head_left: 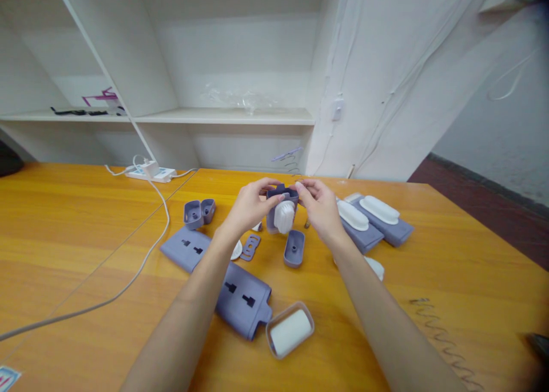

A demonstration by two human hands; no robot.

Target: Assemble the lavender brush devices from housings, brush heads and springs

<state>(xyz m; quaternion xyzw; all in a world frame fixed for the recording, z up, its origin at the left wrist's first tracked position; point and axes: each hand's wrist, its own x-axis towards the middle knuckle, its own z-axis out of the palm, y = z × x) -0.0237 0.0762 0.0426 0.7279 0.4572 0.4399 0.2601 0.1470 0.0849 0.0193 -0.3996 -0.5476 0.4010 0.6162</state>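
Note:
My left hand is closed around the left side of a small purple-grey plastic housing, thumb across its front. A white ribbed part sticks out of that housing toward me. At the upper right rim, the fingers of my right hand are pinched together; what lies between them is hidden. Just behind the hands rises a thin wire spring, with a flat purple strip above it. Below the housing, a small purple-grey cup lies on the table.
Purple panels with slots lie left, near a flat cut-out plate and two joined cups. A clear box holds a white block. Panels with white oval parts and a long spring are right. A cable crosses left from a power strip.

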